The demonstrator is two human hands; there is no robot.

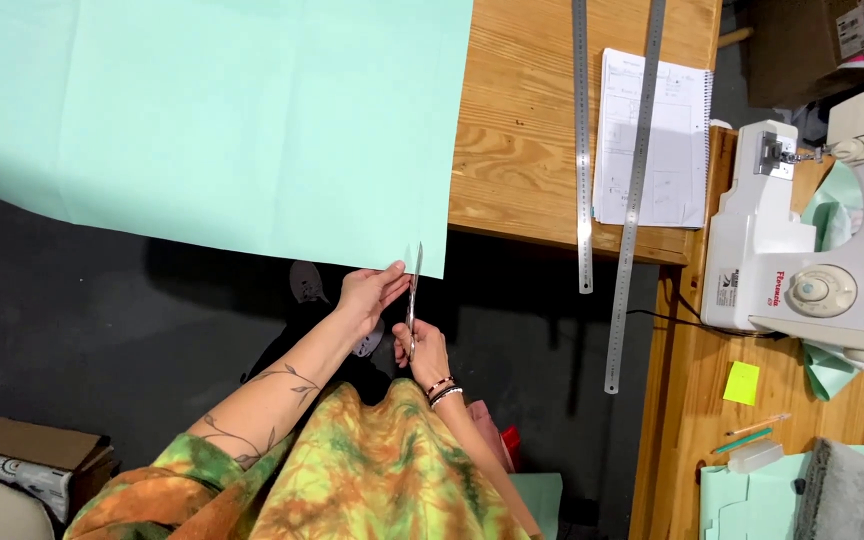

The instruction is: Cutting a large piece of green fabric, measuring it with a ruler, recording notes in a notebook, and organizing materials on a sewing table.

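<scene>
Two steel rulers (pixel 584 150) and a notebook (pixel 652 140) lie on the wooden counter (pixel 517 130) at 1 o'clock; a sewing machine (pixel 812 250) stands at 3. The mint paper sheet (pixel 212 120) overhangs the counter's edge. The left hand (pixel 370 292) pinches its lower edge; the right hand (pixel 424 350) grips scissors (pixel 414 295), blades up.

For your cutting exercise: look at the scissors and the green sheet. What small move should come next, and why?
Probably close the scissors for a first snip. Their blades point up at the overhanging edge of the green sheet, the left hand pinches that edge beside them, and the right hand holds the handles. No cut shows yet.
</scene>
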